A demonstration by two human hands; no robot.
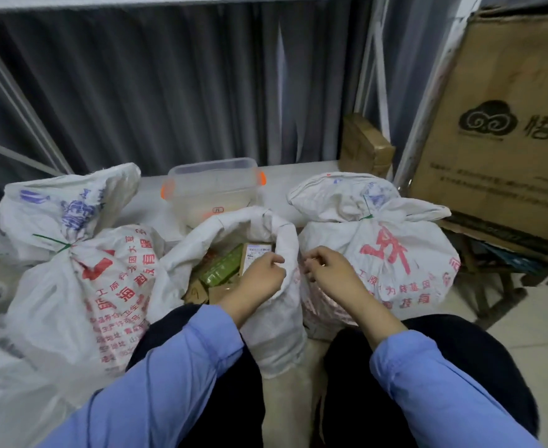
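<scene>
**Open sack held at its rim between 2 tied ones**

A pleated grey curtain [169, 85] fills the back of the view. At the right stands a tall brown cardboard box [505, 150] printed with a black cloud logo.

Lower down stand 2 tied white woven sacks with red print, the left tied sack [72, 279] and the right tied sack [389, 253]. Each is closed at the neck with a thin green tie.

Between them, close against the person's knees, stands the open white woven sack [272, 328], its mouth rolled down and facing up. Behind it sits a clear plastic tub [213, 189] with orange latches. Farther right, near the curtain, is a small brown taped carton [364, 147].

Inside the open sack lie a green packet [222, 266], a brown box with a white printed label [258, 252] and several other brown cartons, partly hidden by the fabric.

The left hand [263, 274] grips the right side of the open sack's rim, its fingers [274, 258] curled over the fabric edge and clamped on it.

The right hand [329, 270] is just beside that same rim on the outside, between the open sack and the right tied sack. Its fingers [311, 265] are curled close together, but I cannot tell whether they pinch the fabric or hold nothing.

Both forearms wear light blue sleeves [175, 367].
</scene>
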